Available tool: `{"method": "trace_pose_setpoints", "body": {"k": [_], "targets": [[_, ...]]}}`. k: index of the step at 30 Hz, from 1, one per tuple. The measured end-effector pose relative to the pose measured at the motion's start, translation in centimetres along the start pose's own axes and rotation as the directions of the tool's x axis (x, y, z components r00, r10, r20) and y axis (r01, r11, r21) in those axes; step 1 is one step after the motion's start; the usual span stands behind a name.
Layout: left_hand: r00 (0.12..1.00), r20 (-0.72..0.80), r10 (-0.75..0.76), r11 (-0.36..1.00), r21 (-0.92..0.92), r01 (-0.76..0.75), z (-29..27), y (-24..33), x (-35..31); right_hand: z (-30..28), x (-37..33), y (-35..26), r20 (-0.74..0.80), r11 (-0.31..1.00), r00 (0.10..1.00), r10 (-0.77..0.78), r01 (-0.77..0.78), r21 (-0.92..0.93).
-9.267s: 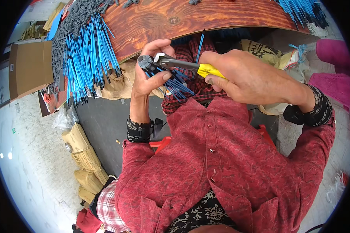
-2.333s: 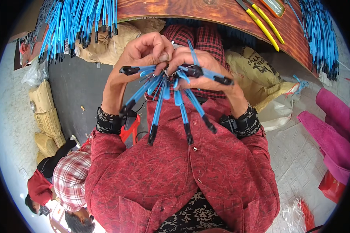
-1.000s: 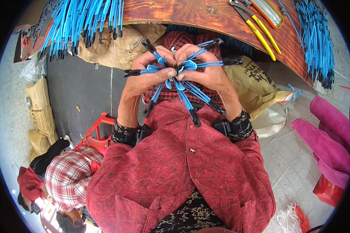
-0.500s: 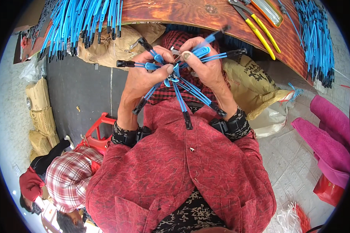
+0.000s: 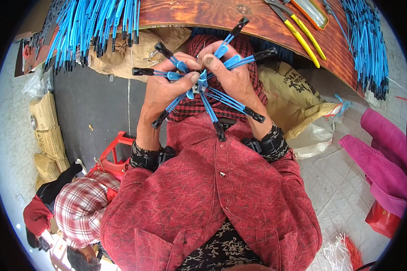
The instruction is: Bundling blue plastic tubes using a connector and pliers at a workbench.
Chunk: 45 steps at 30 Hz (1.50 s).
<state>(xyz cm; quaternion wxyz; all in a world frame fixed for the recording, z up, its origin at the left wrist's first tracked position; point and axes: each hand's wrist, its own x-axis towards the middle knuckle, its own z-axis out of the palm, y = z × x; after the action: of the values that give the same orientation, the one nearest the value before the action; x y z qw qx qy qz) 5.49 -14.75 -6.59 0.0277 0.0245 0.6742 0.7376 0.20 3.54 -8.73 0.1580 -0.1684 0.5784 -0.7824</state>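
In front of my chest is a spoked assembly (image 5: 208, 108) of blue plastic arms with black tips, fanned out from a small hub. My left hand (image 5: 167, 86) is closed on it, thumb and fingertips pinching at the hub, with several arms poking out past the fingers. My right hand (image 5: 233, 77) is closed too, thumb pressed to forefinger just beside the hub. Between the fingertips runs a thin wire (image 5: 194, 60); its far end is hard to make out. More blue arms stick out around my right hand. The fingers partly hide the hub.
Bundles of blue arms with black ends lie at the left (image 5: 104, 22) and right (image 5: 364, 49) of the wooden table (image 5: 203, 13). Pliers (image 5: 300, 36) with yellow handles rest near its edge. Sacks (image 5: 294, 95) stand below. A red stool (image 5: 115, 156) and a person in plaid (image 5: 83, 207) are at left.
My right fingertips have shifted slightly left and up, close to the left ones. The assembly has turned a little, and its upper arm, blurred before, now points up and left of where it was.
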Motion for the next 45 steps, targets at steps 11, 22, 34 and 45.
{"method": "trace_pose_setpoints", "body": {"k": [11,22,34,45], "targets": [[0.978,0.164,0.13,0.991,-0.057,-0.122,-1.5,-1.0,-0.1,-2.4,0.4,-0.9,0.385,0.985,0.921,0.065,0.004,-0.174],[0.96,0.258,0.107,0.991,0.048,-0.124,-1.4,-0.3,0.2,-2.0,0.7,-1.2,0.367,0.978,0.927,0.078,0.001,-0.208],[0.952,0.246,0.183,0.98,0.025,-0.195,-2.2,-1.3,-0.1,-2.9,2.1,-1.3,0.534,0.91,0.845,0.006,0.217,-0.354],[0.984,0.146,0.097,0.99,-0.113,-0.081,-2.0,-1.6,-0.3,-0.7,0.9,-1.1,0.281,0.929,0.959,-0.023,0.124,-0.349]]}}
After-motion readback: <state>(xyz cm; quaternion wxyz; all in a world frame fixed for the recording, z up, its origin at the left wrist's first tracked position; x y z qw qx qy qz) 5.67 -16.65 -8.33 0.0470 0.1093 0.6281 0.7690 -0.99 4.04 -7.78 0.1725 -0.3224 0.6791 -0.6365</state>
